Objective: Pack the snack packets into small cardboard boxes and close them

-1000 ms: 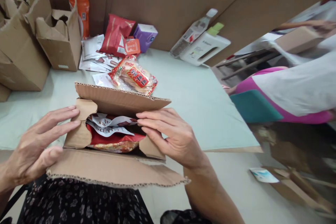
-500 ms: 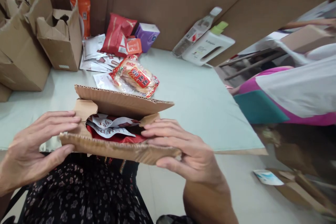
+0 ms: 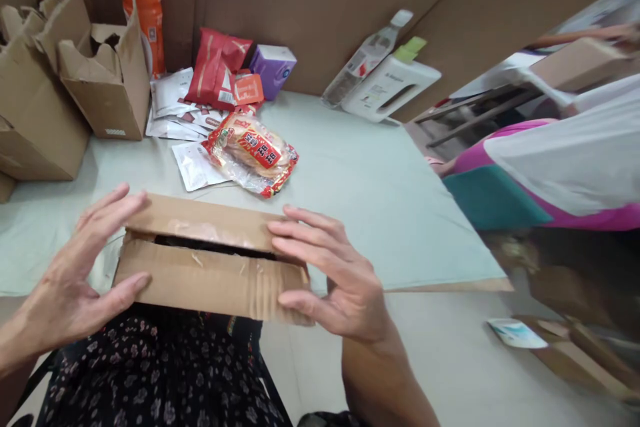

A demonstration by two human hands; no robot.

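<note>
A small cardboard box [image 3: 195, 280] lies at the table's near edge, in front of my dark floral clothing. Its two long top flaps are folded inward, with a dark narrow gap between them; the contents are hidden. My left hand [image 3: 90, 267] is at the box's left end, fingers stretched and spread by the far flap [image 3: 200, 219], thumb on the near flap. At the right end, my right hand [image 3: 325, 267] lays its outstretched fingers flat over the far flap, its thumb pressing the near one. Beyond the box lies a clear and red snack packet [image 3: 255, 150] on a white sachet [image 3: 195, 167].
Open cardboard boxes [image 3: 105, 100] and an orange bottle [image 3: 143, 7] stand at back left. Near them are a red packet [image 3: 217, 67], white sachets [image 3: 170, 93] and a purple box [image 3: 273, 73]. A clear bottle [image 3: 365, 60] and white jug [image 3: 393, 90] lean behind. A person [image 3: 565, 160] is at right.
Both long flaps of the box have been folded in, covering the red and white packets seen inside before. My right hand has shifted left with its fingers onto the far flap; my left fingers have risen.
</note>
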